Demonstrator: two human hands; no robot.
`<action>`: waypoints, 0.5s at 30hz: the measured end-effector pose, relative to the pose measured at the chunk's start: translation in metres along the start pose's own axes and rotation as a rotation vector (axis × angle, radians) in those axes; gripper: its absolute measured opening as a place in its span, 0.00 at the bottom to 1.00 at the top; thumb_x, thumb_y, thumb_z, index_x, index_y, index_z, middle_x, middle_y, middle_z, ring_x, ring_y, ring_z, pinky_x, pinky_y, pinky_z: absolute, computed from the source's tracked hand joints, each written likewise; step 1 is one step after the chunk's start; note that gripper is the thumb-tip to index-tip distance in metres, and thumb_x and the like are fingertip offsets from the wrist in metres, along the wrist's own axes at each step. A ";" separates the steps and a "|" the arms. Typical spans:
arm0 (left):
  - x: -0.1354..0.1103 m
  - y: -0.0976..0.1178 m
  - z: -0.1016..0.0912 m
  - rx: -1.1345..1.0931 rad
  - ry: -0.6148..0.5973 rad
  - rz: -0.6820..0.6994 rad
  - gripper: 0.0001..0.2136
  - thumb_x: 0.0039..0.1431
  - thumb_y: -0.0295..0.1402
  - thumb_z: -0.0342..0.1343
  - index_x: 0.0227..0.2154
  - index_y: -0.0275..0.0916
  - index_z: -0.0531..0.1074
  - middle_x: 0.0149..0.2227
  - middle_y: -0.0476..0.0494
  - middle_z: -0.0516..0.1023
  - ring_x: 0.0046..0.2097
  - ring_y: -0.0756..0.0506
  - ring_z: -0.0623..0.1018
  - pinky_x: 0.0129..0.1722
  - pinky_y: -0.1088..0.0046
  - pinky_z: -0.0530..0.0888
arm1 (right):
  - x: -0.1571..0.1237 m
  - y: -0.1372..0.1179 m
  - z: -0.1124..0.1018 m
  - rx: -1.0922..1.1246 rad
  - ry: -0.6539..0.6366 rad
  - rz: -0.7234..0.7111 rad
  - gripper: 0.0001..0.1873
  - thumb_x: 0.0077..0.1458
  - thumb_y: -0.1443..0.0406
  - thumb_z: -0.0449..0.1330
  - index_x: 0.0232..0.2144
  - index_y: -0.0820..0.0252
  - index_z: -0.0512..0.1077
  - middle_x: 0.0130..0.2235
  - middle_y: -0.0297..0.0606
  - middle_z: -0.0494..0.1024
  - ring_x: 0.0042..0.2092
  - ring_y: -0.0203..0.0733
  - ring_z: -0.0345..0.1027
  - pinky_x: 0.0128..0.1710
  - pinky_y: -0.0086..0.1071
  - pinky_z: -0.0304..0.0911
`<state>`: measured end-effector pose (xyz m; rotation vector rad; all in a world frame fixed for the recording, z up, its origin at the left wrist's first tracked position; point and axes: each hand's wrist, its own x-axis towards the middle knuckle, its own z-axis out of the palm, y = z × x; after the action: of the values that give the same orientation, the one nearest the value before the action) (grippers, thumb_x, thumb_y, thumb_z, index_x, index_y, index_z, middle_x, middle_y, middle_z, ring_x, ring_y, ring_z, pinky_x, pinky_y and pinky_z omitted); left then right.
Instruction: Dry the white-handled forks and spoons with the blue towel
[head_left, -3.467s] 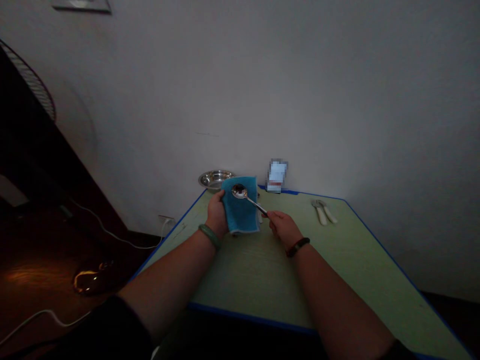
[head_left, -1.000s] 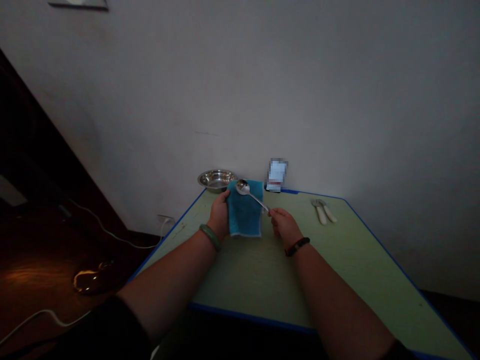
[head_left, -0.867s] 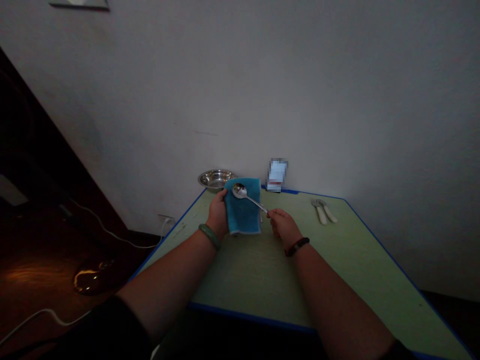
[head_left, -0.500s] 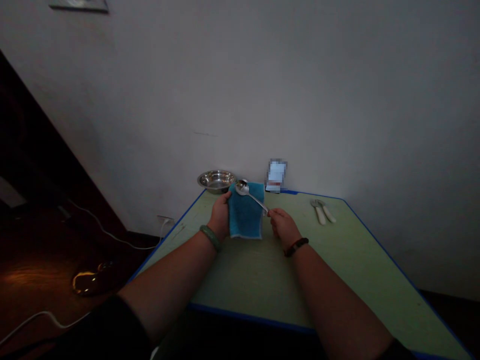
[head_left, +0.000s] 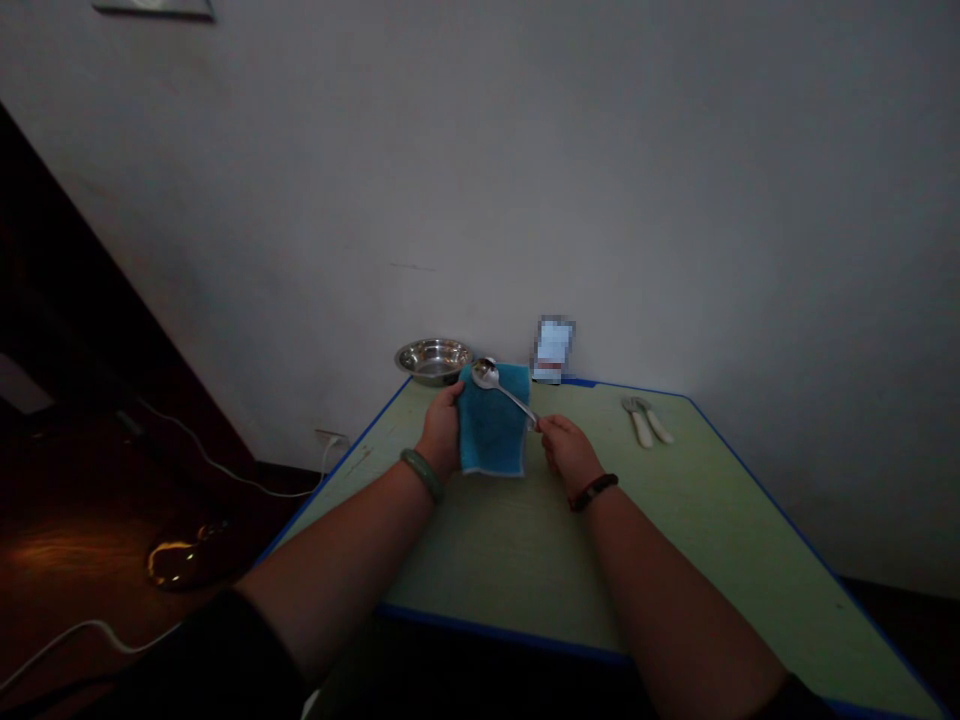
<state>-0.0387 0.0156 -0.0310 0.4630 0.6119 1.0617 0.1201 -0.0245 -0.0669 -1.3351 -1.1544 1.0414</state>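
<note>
My left hand [head_left: 441, 432] grips the left edge of a blue cloth [head_left: 492, 435], thumb in front and the other fingers hidden behind it. The cloth hangs open above the table, facing me. In my right hand [head_left: 568, 452], closed around the handle end, is a shiny metal spoon [head_left: 514, 400]. It slants up to the left, and its bowl lies in front of the cloth's upper left part, near my left thumb. Whether the bowl touches the cloth I cannot tell.
A metal bowl [head_left: 433, 362] stands at the table's far left corner. Against the wall leans a phone [head_left: 553, 348] with a blurred screen. Two utensils with pale handles [head_left: 651, 424] lie to the right on the green table [head_left: 510, 570], which has blue edging.
Almost nothing differs. Both hands, the cloth and the spoon keep practically the same place, and the view has shifted very slightly.
</note>
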 end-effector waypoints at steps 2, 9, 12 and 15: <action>0.001 0.000 -0.002 -0.005 -0.015 0.003 0.17 0.48 0.38 0.45 0.34 0.31 0.71 0.25 0.39 0.76 0.29 0.40 0.76 0.38 0.58 0.70 | 0.000 0.000 -0.001 0.016 0.010 0.003 0.11 0.42 0.56 0.51 0.22 0.58 0.63 0.15 0.24 0.53 0.15 0.27 0.43 0.15 0.25 0.40; 0.006 0.004 -0.006 -0.046 0.022 0.055 0.18 0.48 0.39 0.45 0.36 0.31 0.70 0.29 0.39 0.77 0.32 0.40 0.76 0.38 0.59 0.70 | 0.001 0.002 -0.001 0.011 -0.011 0.026 0.10 0.42 0.57 0.51 0.21 0.58 0.62 0.15 0.24 0.53 0.15 0.27 0.42 0.15 0.25 0.40; 0.004 0.003 -0.004 -0.030 0.021 0.047 0.17 0.48 0.38 0.45 0.34 0.32 0.71 0.27 0.39 0.77 0.32 0.40 0.76 0.38 0.59 0.70 | 0.001 0.002 0.000 -0.006 -0.011 0.015 0.11 0.41 0.57 0.51 0.21 0.58 0.62 0.15 0.24 0.53 0.16 0.28 0.43 0.15 0.26 0.40; 0.001 0.001 -0.001 -0.004 -0.014 0.005 0.16 0.48 0.38 0.45 0.31 0.32 0.71 0.26 0.39 0.77 0.32 0.39 0.76 0.38 0.58 0.70 | 0.001 0.002 0.001 -0.012 0.003 0.010 0.12 0.41 0.56 0.51 0.22 0.58 0.63 0.15 0.25 0.54 0.16 0.28 0.43 0.15 0.26 0.41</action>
<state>-0.0395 0.0173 -0.0320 0.4683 0.5968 1.0638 0.1194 -0.0238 -0.0687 -1.3525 -1.1546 1.0404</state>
